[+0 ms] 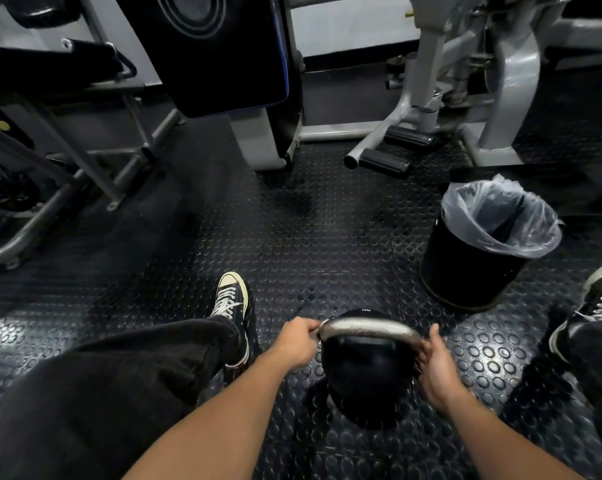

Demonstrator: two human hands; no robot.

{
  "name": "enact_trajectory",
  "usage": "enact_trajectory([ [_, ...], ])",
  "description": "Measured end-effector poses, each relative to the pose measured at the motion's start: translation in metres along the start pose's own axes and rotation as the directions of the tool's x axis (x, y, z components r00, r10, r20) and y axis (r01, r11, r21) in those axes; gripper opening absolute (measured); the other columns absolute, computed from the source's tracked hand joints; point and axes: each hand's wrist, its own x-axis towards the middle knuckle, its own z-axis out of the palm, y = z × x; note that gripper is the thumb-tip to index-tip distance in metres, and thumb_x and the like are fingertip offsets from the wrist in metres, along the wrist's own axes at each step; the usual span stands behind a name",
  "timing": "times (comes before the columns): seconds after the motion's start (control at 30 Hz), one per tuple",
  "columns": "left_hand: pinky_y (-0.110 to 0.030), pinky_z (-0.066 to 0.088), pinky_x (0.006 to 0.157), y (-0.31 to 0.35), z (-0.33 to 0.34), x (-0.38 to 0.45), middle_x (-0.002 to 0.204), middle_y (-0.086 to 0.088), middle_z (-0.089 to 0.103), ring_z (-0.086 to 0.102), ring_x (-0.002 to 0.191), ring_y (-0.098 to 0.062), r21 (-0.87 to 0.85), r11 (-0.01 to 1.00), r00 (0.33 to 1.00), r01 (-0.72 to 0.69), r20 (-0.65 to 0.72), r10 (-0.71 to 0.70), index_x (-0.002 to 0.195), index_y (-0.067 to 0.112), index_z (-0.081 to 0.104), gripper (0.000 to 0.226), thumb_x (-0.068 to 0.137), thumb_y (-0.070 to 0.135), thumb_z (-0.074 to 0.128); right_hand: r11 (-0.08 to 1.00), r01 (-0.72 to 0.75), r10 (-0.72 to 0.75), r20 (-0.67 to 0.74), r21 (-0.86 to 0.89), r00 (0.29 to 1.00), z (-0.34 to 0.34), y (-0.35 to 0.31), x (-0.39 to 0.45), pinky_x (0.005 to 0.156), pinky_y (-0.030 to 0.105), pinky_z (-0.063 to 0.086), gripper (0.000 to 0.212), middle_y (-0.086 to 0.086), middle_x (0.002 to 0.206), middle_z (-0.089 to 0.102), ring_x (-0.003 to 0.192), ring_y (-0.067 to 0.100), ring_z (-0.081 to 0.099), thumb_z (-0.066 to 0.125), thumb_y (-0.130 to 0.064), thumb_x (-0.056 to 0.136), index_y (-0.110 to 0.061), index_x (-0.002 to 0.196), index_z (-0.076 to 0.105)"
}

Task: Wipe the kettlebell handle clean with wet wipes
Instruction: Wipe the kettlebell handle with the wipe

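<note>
A: Your left hand point(298, 341) curls round the left end of the kettlebell handle point(365, 328), and there may be a pale scrap pinched at the knuckles, too small to be sure it is a wipe. Your right hand point(434, 365) lies against the right leg of the handle with fingers fairly straight, steadying rather than gripping.

B: And where does the kettlebell point(365, 372) stand?

A: On the studded rubber floor point(327, 230) between your feet, upright, handle uppermost.

B: How far along would you say you are?

A: Hard to say. The handle's top shows small glints that could be wet, so I judge the wiping is under way, but the curved ends under your hands are hidden and likely remain.

B: Anything close by?

A: A black bin point(479, 251) with a clear liner stands ahead to your right, well apart from the kettlebell, handy for a used wipe. Your left shoe point(232, 299) sits near its left side. Gym machines point(431, 109) stand farther off. No wipe packet is in sight.
</note>
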Motion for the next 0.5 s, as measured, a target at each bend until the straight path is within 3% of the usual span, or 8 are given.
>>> enact_trajectory([
  [0.17, -0.025, 0.044, 0.042, 0.009, -0.007, -0.003, 0.097, -0.003, 0.072, 0.056, 0.056, -0.014, 0.059, 0.995, 0.997, -0.074, 0.02, 0.073, 0.122, 0.038, 0.068, 0.053, 0.097, -0.001, 0.044, 0.999, -0.025, 0.025, -0.006, -0.021, 1.0, 0.003, -0.002, -0.005, 0.106, 0.04, 0.035, 0.065, 0.002, 0.115, 0.067, 0.106, 0.012, 0.058, 0.027, -0.072, 0.094, -0.021, 0.112, 0.064],
  [0.27, -0.036, 0.061, 0.063, 0.016, -0.009, 0.003, 0.109, 0.0, 0.068, 0.068, 0.078, -0.018, 0.145, 0.985, 0.992, -0.097, 0.09, 0.084, 0.126, 0.037, 0.065, 0.062, 0.089, -0.009, 0.046, 0.999, -0.017, 0.017, -0.001, -0.034, 1.0, 0.004, -0.003, -0.007, 0.102, 0.039, 0.035, 0.064, 0.001, 0.112, 0.068, 0.108, 0.014, 0.057, 0.026, -0.071, 0.094, -0.023, 0.11, 0.064],
  [0.33, -0.032, 0.059, 0.062, 0.018, -0.012, 0.005, 0.107, 0.002, 0.068, 0.068, 0.077, -0.017, 0.154, 0.983, 0.992, -0.096, 0.094, 0.082, 0.124, 0.036, 0.066, 0.057, 0.091, -0.007, 0.048, 0.999, -0.035, 0.035, 0.002, -0.037, 0.999, 0.003, -0.005, -0.006, 0.102, 0.04, 0.037, 0.066, 0.003, 0.11, 0.071, 0.108, 0.016, 0.059, 0.027, -0.071, 0.095, -0.02, 0.109, 0.066],
  [0.4, -0.024, 0.05, 0.048, 0.011, -0.013, 0.004, 0.095, 0.002, 0.071, 0.061, 0.062, -0.013, 0.152, 0.984, 0.994, -0.092, 0.078, 0.081, 0.122, 0.036, 0.068, 0.049, 0.097, 0.0, 0.047, 0.999, -0.048, 0.048, -0.017, -0.009, 0.999, 0.003, -0.003, -0.006, 0.1, 0.039, 0.037, 0.067, 0.003, 0.11, 0.072, 0.106, 0.014, 0.061, 0.027, -0.07, 0.095, -0.017, 0.11, 0.066],
  [0.5, -0.021, 0.042, 0.044, 0.006, -0.007, -0.001, 0.094, 0.002, 0.07, 0.056, 0.057, -0.01, 0.145, 0.988, 0.997, -0.046, 0.06, 0.038, 0.122, 0.036, 0.069, 0.045, 0.098, 0.003, 0.047, 0.999, -0.02, 0.019, -0.023, -0.04, 1.0, 0.001, 0.001, -0.004, 0.104, 0.037, 0.031, 0.066, -0.003, 0.112, 0.066, 0.112, 0.013, 0.054, 0.025, -0.069, 0.096, -0.02, 0.124, 0.059],
])
